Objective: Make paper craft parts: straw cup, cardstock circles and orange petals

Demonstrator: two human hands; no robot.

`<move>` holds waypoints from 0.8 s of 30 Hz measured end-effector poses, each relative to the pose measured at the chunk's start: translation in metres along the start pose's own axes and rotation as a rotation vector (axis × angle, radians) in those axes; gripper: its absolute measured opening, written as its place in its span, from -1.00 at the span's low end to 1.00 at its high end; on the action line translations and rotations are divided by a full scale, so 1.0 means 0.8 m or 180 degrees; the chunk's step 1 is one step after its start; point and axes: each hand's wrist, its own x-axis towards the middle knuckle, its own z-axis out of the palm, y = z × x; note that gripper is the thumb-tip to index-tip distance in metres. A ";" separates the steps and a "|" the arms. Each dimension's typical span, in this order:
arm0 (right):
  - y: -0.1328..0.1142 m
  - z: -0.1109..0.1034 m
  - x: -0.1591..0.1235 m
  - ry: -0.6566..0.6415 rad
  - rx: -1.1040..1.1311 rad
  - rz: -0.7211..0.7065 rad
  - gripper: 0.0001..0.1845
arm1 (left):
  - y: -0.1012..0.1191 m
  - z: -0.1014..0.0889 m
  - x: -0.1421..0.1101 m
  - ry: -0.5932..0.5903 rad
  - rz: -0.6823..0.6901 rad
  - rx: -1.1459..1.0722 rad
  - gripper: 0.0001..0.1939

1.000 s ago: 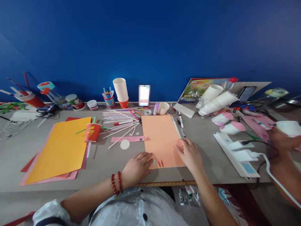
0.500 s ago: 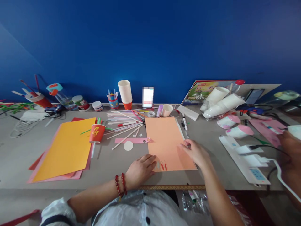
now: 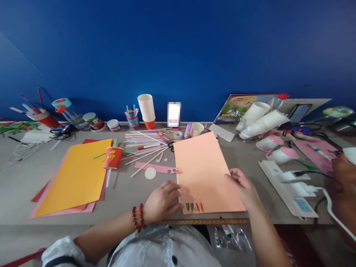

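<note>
A peach-coloured sheet of paper (image 3: 204, 167) lies before me, its right side raised a little off the table. My right hand (image 3: 244, 187) pinches its right edge, thumb on top and fingers beyond the edge. At the sheet's lower left edge rests my left hand (image 3: 162, 202), fingers loosely stretched and apart. Beside those fingertips, on the paper, are small pointed oval pieces (image 3: 198, 205), some with red middles and some grey. Left of the sheet are a pink strip with holes (image 3: 150, 168) and a white paper disc (image 3: 150, 173).
White sticks and straws (image 3: 144, 140) lie fanned out behind, with scissors (image 3: 171, 147) partly under the sheet. A red paper cup (image 3: 113, 157) stands near yellow paper (image 3: 75, 181). To the right are a power strip (image 3: 287, 189) and another person's arm (image 3: 343, 196).
The peach sheet has shifted right and towards me, turning slightly, with its right side lifted. My right hand has moved right with it; the left hand has slid off to the sheet's left edge.
</note>
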 end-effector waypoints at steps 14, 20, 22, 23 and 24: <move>-0.089 0.059 0.000 0.0259 0.0739 -0.0516 -0.56 | -0.022 -0.038 0.026 0.0953 -0.1870 -0.3810 -0.63; -0.126 0.121 0.073 -0.0549 -0.0734 -0.1378 -0.50 | -0.058 -0.104 0.028 0.3369 -0.1896 -0.3581 -0.64; -0.132 0.150 0.098 -0.0621 -0.1629 -0.1717 -0.60 | -0.068 -0.118 0.029 0.3684 -0.1805 -0.3576 -0.69; -0.135 0.165 0.107 -0.0648 -0.1740 -0.1783 -0.65 | -0.072 -0.120 0.029 0.3770 -0.1769 -0.3584 -0.71; -0.137 0.180 0.114 -0.0685 -0.1853 -0.1845 -0.68 | -0.076 -0.120 0.029 0.3838 -0.1735 -0.3591 -0.71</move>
